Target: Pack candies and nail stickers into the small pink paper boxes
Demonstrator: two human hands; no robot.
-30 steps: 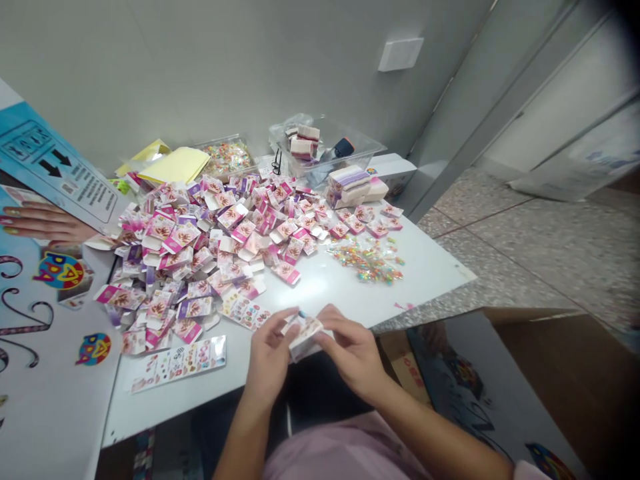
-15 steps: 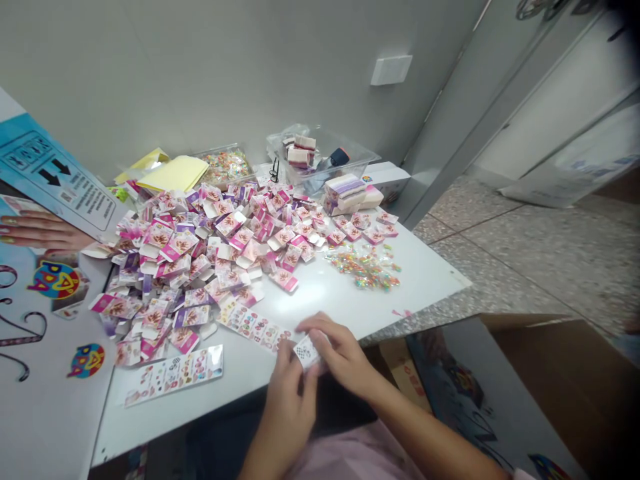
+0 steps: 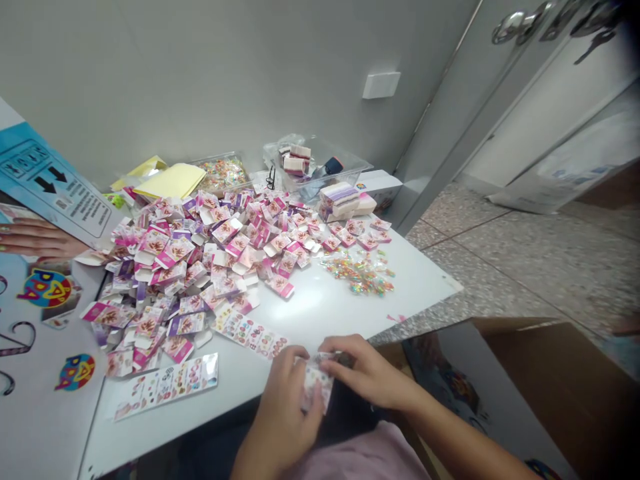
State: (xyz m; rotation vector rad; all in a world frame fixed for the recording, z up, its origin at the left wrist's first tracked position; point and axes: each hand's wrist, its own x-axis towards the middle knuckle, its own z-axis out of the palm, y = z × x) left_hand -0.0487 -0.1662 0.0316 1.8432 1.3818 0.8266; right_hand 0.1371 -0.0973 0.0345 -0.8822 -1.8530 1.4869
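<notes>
At the near edge of the white table, the left hand and right hand both pinch a small patterned packet, fingers closed on it from either side. Just beyond lie two sticker strips, then a heap of pink and purple little cartons (their print too small to read). On the left, a blue poster shows black arrows; its lettering is illegible.
</notes>
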